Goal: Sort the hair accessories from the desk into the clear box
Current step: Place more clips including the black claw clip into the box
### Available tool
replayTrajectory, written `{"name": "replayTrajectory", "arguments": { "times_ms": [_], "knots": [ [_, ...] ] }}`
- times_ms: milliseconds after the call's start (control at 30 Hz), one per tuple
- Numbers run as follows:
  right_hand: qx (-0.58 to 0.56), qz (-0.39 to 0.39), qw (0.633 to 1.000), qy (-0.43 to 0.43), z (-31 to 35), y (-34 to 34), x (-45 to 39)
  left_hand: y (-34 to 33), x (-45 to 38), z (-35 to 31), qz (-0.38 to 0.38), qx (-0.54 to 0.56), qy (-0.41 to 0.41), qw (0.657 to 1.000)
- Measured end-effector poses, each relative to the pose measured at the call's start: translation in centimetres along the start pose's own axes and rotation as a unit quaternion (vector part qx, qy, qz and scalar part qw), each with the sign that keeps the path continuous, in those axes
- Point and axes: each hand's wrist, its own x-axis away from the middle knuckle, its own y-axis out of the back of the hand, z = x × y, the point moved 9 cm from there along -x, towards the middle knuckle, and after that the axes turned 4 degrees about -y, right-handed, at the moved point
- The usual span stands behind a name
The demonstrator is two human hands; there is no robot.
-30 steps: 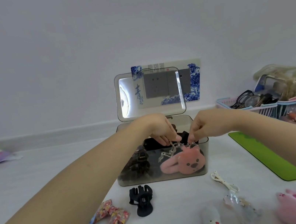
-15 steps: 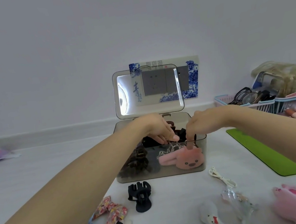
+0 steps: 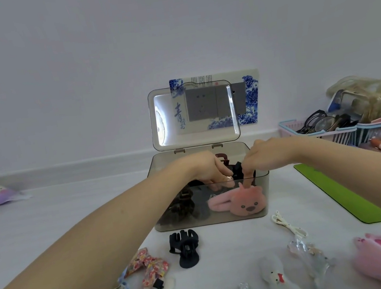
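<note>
Hands reach into the clear box [image 3: 215, 219] on the bench [image 3: 237, 239], its lid [image 3: 192, 115] standing open. Inside we see a pink plush clip [image 3: 239, 201] at the front and dark claw clips [image 3: 181, 208] beside it. Our right hand [image 3: 267, 156] presses one straight finger on the plush clip; our left hand [image 3: 207, 169] curls its fingers inside the box, and whether they pinch anything we cannot tell. A black claw clip [image 3: 185, 247] and floral bow [image 3: 148, 264] lie on the bench before the box.
</note>
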Motion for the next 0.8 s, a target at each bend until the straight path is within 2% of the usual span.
{"name": "replayTrajectory", "arguments": {
  "times_ms": [133,267,467,567,667,800],
  "knots": [
    [-0.003,-0.029,1.0,-0.009,-0.4,0.0,-0.4,-0.2,-0.2,-0.2,-0.022,-0.006,-0.015,1.0],
    [-0.016,-0.036,0.999,-0.004,-0.4,0.0,-0.1,0.2,-0.1,0.4,-0.038,0.041,-0.027,0.998],
    [-0.058,-0.071,0.996,0.01,-0.2,0.2,0.2,-0.4,-0.7,0.8,-0.037,0.009,-0.007,0.999],
    [-0.071,-0.097,0.992,0.027,-0.1,0.2,0.3,-0.1,-0.6,1.0,-0.04,0.053,-0.01,0.998],
    [-0.102,-0.14,0.984,0.046,-0.3,0.6,0.6,0.7,0.4,0.8,-0.077,0.117,-0.024,0.99],
    [-0.145,-0.211,0.964,0.066,-0.8,0.8,1.4,2.9,2.7,-0.8,-0.156,0.117,-0.071,0.978]
  ]
}}
